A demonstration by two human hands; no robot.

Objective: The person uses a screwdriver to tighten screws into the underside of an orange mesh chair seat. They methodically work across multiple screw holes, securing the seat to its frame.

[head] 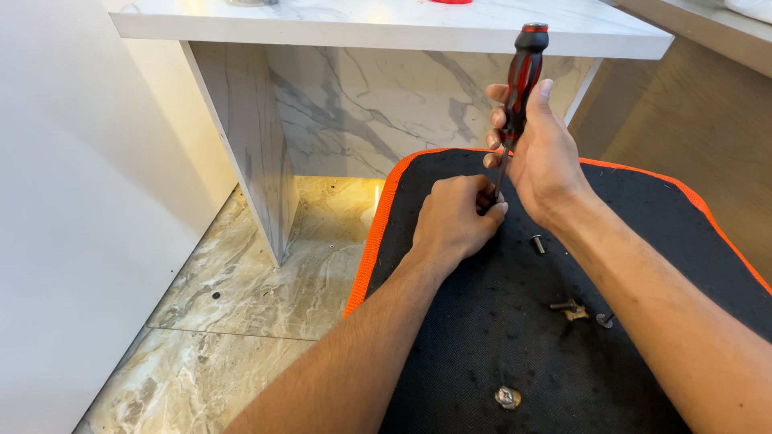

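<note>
So, a red-and-black screwdriver (521,80) is being gripped by the right hand (540,153), fingers wrapped around the lower part of the handle. Its long axis is being kept nearly upright, leaning slightly, with the handle up top and the thin shaft running down and a bit left into the left hand (454,219). That left hand is being held clenched right at the tip, pressed onto the black mesh pad with the orange edge (386,217); whatever is being pinched there is hidden by the fingers, so it can't be told. The left hand is the nearer one to the tip, sitting directly below and left of the right. Loose hardware is being left lying on the pad nearer the person: a small bolt (537,243), a brass-coloured fitting (569,309), and a round metal piece (507,397).
</note>
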